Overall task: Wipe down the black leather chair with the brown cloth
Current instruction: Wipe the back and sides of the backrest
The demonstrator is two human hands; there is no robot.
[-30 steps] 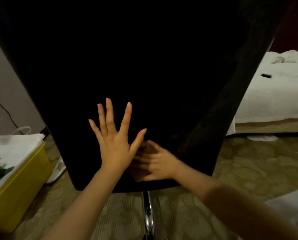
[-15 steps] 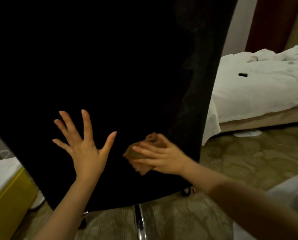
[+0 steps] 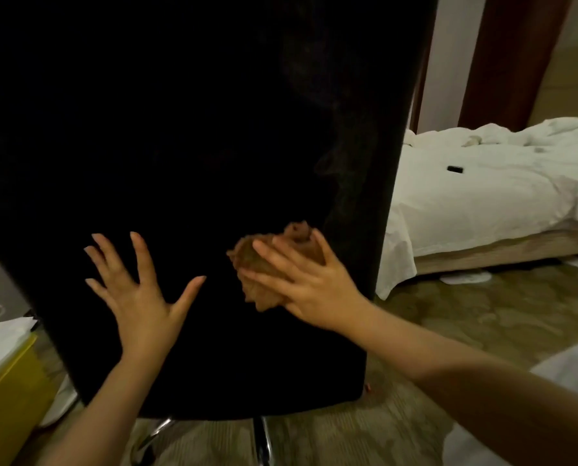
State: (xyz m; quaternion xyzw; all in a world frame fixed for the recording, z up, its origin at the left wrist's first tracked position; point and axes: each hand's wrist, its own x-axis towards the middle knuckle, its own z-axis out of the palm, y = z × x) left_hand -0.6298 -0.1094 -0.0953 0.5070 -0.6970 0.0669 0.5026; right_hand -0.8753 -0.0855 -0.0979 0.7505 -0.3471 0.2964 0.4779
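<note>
The right hand (image 3: 309,284) lies flat, fingers spread, pressing a bunched brown cloth (image 3: 264,267) against the lower back of the black chair (image 3: 186,146). The cloth is pinned under the palm rather than clenched. The left hand (image 3: 139,294) is empty, fingers splayed wide, flat on the chair just beside the cloth. Two chrome legs (image 3: 264,438) show under the chair. One bed (image 3: 482,196) with white sheets stands to the right, one yellow box (image 3: 8,401) at the left.
</note>
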